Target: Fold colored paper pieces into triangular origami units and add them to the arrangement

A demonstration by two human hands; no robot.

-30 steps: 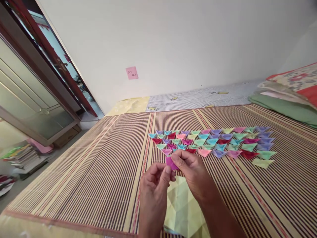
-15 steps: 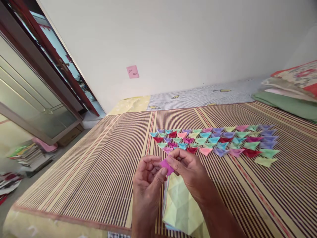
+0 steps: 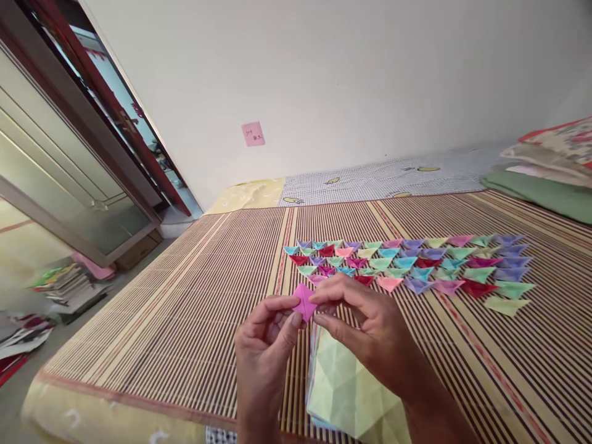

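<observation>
A small folded magenta paper square (image 3: 304, 303), turned like a diamond, is held up between my two hands. My left hand (image 3: 271, 342) pinches its left and lower edge between thumb and fingers. My right hand (image 3: 365, 324) has its fingertips on the right corner, with the thumb a little lower. Beneath my right hand lies a stack of creased paper sheets (image 3: 346, 382), pale yellow on top. Beyond my hands, rows of small folded paper boats (image 3: 407, 265) in many colours spread over the striped mat.
The striped bamboo mat (image 3: 194, 320) covers the bed. Folded cloths (image 3: 541, 191) are piled at the far right. A pink note (image 3: 253, 134) sticks to the wall. Stacked books or papers (image 3: 62, 287) and a glass-panelled door (image 3: 87, 166) are at the left.
The magenta paper has turned to show a diamond face with a centre crease. My right thumb has come off the paper's front and dropped lower. The view has shifted slightly.
</observation>
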